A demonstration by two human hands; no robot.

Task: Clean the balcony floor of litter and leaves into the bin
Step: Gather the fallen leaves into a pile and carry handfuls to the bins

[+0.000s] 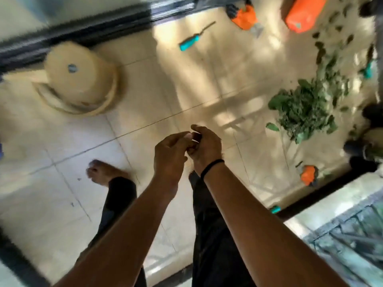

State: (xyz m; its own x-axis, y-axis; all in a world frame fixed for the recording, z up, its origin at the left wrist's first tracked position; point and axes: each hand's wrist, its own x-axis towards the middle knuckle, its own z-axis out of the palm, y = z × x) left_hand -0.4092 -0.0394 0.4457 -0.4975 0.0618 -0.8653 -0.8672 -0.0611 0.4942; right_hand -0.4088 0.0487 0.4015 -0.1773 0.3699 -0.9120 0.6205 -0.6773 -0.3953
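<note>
Both hands meet in front of the body above the floor (145, 104). The left hand (170, 156) and right hand (205, 146) have curled fingers touching each other; whether they pinch anything is too blurred to tell. The leaves (304, 108) lie heaped ahead and to the right, nearer the right hand, the heap trailing away along the right edge. The bin (76, 77) sits ahead-left, well apart from the leaves.
</note>
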